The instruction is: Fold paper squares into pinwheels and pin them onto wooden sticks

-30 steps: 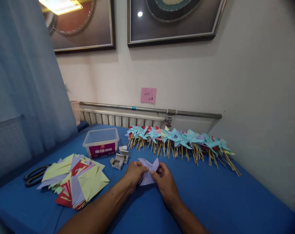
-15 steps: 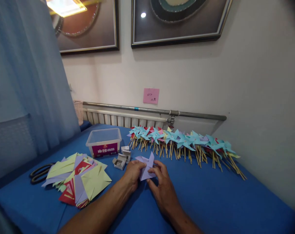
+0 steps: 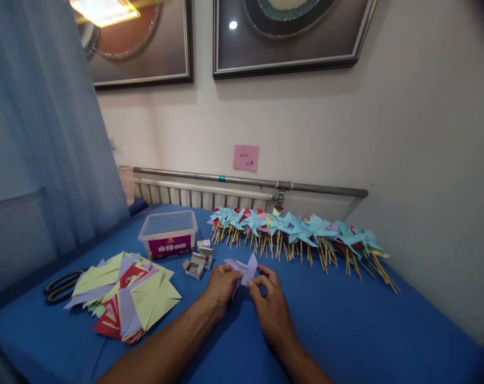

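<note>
Between my hands is a purple paper pinwheel (image 3: 248,271) with folded points, held just above the blue table cover. My left hand (image 3: 222,284) pinches it from the left, thumb on top near the middle. From the right, my right hand (image 3: 269,294) has its thumb and fingers closed at the paper's edge. Small open cardboard boxes (image 3: 194,265) stand just beyond my left hand. A pile of cut paper squares (image 3: 145,298) in yellow, purple and red lies left of my left forearm.
Scissors (image 3: 61,287) with dark handles lie partly under the paper pile. A clear plastic tub (image 3: 167,226) with a purple label stands at the back. Finished pinwheels on sticks (image 3: 301,230) form a long row along the wall, below a metal pipe (image 3: 242,181).
The purple paper has been tilted and turned in my hands. My right fingers have moved from the pinwheel's middle to its right edge. The view has shifted slightly.
</note>
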`<state>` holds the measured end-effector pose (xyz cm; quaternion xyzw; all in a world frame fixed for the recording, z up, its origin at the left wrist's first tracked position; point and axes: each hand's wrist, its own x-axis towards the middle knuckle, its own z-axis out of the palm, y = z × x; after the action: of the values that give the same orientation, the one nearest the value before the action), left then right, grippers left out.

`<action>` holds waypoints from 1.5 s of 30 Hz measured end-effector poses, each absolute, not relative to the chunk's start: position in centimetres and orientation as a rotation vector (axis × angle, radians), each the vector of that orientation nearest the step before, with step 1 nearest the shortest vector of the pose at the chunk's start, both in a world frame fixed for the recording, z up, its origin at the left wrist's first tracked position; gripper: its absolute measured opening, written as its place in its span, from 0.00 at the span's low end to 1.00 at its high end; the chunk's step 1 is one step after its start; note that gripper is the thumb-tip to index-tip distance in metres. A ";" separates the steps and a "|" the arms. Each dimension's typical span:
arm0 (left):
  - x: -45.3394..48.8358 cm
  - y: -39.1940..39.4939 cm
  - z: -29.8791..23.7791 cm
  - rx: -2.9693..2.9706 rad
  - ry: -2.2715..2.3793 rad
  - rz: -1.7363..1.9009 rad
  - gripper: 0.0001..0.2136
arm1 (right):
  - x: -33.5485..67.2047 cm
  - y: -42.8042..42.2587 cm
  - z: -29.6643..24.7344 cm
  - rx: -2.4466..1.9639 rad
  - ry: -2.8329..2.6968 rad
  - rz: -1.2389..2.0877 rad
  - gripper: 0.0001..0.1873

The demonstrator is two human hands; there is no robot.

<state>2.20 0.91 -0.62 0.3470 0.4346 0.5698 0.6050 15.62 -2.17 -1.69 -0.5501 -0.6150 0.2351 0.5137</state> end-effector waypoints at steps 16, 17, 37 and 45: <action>2.4 0.9 -1.2 0.844 1.077 1.322 0.10 | 15.8 -1.1 -2.1 -1.388 -1.365 0.667 0.13; 2.3 0.9 -1.2 0.848 1.073 1.322 0.10 | 15.8 -1.1 -2.2 -1.390 -1.369 0.652 0.13; 2.4 0.7 -0.5 0.887 1.101 1.289 0.07 | 16.0 -1.3 -2.3 -1.309 -1.426 0.663 0.14; 2.1 0.9 -0.8 0.941 1.064 1.255 0.11 | 16.2 -0.9 -1.6 -1.170 -1.113 0.953 0.22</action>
<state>2.13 0.89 -0.81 0.4031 0.4559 0.5376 0.5836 16.21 -0.88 -1.58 -0.5028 -0.4784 0.4099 0.5919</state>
